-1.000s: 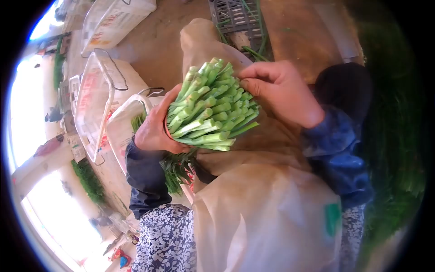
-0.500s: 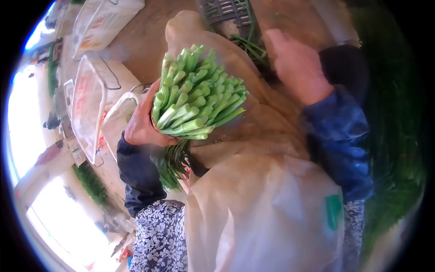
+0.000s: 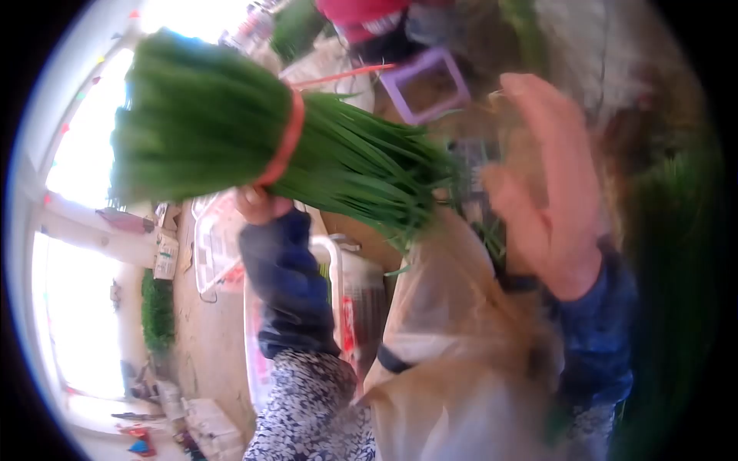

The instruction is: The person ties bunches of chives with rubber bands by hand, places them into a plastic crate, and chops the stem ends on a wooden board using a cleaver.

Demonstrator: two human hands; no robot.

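A thick bunch of long green leafy stalks (image 3: 207,123), bound with a red band (image 3: 289,138), lies nearly level across the upper left and middle. My left hand (image 3: 260,205) is closed on it from below, at the band; most of its fingers are hidden behind the greens. To the right, my right hand (image 3: 538,146) is raised and blurred, thumb apart from the fingers, apart from the bunch. I make out nothing in its grasp. A few loose green stalks (image 3: 490,240) lie below it.
White plastic baskets (image 3: 219,246) stand at the left, below the bunch. A purple frame-like object (image 3: 424,84) and a person in red (image 3: 361,19) are at the top. A tan apron (image 3: 453,307) covers my lap. Dark greenery (image 3: 669,307) fills the right side.
The bunch has swung from cut ends facing me to lying sideways, leaves to the left, its red band now showing. My right hand has risen and turned. The view has tilted up.
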